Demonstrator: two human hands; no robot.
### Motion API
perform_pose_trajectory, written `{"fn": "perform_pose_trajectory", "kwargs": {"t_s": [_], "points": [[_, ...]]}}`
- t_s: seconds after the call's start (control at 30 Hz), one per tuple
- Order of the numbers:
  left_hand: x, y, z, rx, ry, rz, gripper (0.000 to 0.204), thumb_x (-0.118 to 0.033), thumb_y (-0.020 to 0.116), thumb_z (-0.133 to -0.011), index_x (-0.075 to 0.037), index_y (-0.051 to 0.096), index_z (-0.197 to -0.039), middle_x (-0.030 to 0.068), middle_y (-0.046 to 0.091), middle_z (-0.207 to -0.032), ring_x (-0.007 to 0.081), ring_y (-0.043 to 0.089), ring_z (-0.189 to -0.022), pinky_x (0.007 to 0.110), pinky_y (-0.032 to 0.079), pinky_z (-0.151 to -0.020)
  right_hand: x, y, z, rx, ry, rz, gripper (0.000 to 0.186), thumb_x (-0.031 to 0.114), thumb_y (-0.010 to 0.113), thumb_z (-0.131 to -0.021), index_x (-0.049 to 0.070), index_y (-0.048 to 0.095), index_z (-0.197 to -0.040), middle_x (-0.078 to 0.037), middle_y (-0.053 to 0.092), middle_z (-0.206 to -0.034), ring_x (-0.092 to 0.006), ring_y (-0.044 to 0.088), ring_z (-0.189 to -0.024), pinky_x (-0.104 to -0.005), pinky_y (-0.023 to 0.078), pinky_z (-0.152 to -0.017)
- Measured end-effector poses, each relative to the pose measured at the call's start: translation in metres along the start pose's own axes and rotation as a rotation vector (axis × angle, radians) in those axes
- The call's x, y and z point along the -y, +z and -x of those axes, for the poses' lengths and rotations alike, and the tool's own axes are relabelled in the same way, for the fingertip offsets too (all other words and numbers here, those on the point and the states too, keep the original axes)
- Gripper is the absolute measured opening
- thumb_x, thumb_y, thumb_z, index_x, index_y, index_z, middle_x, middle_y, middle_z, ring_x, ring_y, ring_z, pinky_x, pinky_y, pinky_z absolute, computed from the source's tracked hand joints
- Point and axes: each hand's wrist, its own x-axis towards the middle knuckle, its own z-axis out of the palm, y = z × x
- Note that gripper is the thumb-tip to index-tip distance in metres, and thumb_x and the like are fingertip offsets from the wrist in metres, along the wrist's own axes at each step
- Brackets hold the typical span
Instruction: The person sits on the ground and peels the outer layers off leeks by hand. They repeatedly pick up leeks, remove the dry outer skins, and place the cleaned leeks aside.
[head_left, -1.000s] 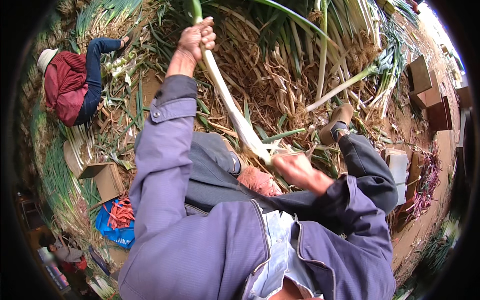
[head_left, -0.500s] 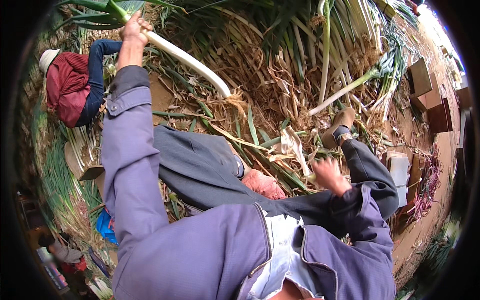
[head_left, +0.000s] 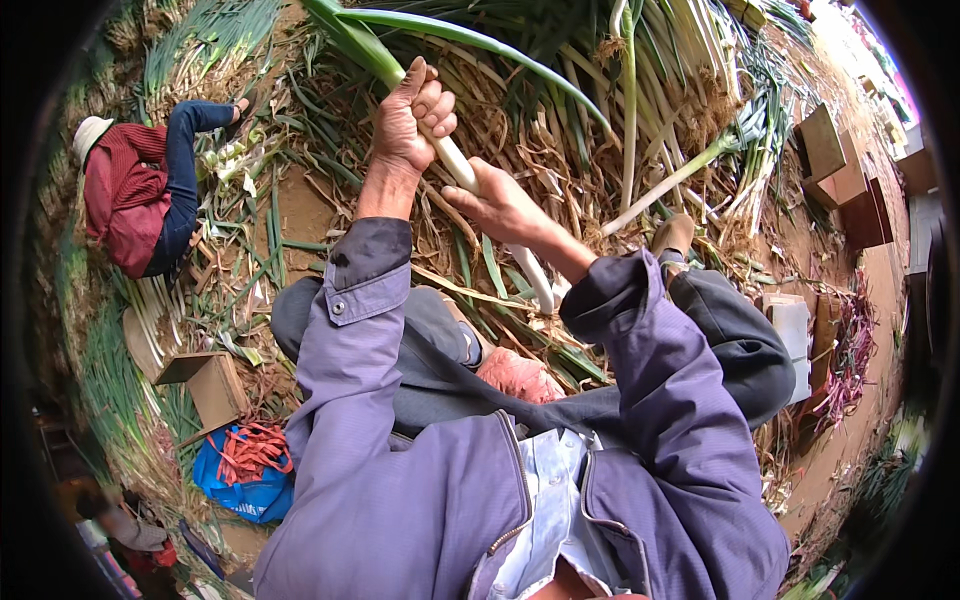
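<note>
My left hand (head_left: 412,122) is closed round a long green onion (head_left: 452,160), just where its white shank turns green. The green leaves fan out above that fist, and one bends off to the right. Lower on the white shank, my right hand (head_left: 500,205) is wrapped round the stalk, its fingers partly hidden. Below the right wrist the bare white end (head_left: 533,278) of the onion hangs over dry peelings. Another green onion (head_left: 668,186) lies slanting on the ground to the right, beside a big pile of green onions (head_left: 690,60).
At left a person in a red top (head_left: 125,200) sits bent over. A blue bag (head_left: 245,490) with red strips lies by my left elbow, near a small wooden stool (head_left: 212,390). Brown boards (head_left: 845,165) and purple-red strands (head_left: 850,350) are at right. Dry leaves (head_left: 560,190) litter the ground.
My left hand has come right and down with the green onion. My right hand has risen from near my knee and taken hold of the shank. The dangling roots no longer show at its end.
</note>
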Motion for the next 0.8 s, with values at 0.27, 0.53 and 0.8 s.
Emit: {"fn": "perform_pose_trajectory", "kwargs": {"t_s": [0.27, 0.53, 0.8], "points": [[0.051, 0.027, 0.005, -0.45, -0.019, -0.214, 0.036, -0.037, 0.063, -0.094, -0.002, 0.058, -0.103, -0.0026, 0.047, -0.067, 0.0122, 0.048, -0.061, 0.031, 0.044, -0.054, -0.018, -0.015, 0.021, -0.217, 0.162, 0.44, 0.042, 0.036, 0.068, -0.089, 0.0, 0.048, -0.093, -0.025, 0.062, -0.072, -0.0421, 0.063, -0.065, -0.0494, 0.049, -0.057], [0.053, -0.003, 0.015, -0.067, -0.1, 0.086, 0.031, -0.038, 0.065, -0.092, -0.008, 0.057, -0.089, -0.0081, 0.029, -0.052, 0.0072, 0.031, -0.044, 0.023, 0.03, -0.042, -0.003, -0.028, 0.048, 0.247, 0.401, -0.56, 0.042, 0.049, 0.05, -0.099, 0.01, 0.046, -0.085, 0.005, 0.048, -0.061, -0.0053, 0.043, -0.046, -0.0238, 0.035, -0.04], [0.041, -0.031, 0.007, 0.37, -0.112, 0.381, 0.039, -0.033, 0.064, -0.093, 0.002, 0.06, -0.111, -0.0057, 0.034, -0.058, 0.0066, 0.036, -0.051, 0.023, 0.039, -0.045, 0.0, -0.023, 0.079, 0.158, 0.431, -0.684, 0.041, 0.042, 0.045, -0.103, 0.004, 0.06, -0.095, 0.0, 0.06, -0.069, -0.0074, 0.055, -0.054, -0.0238, 0.045, -0.048]]}}
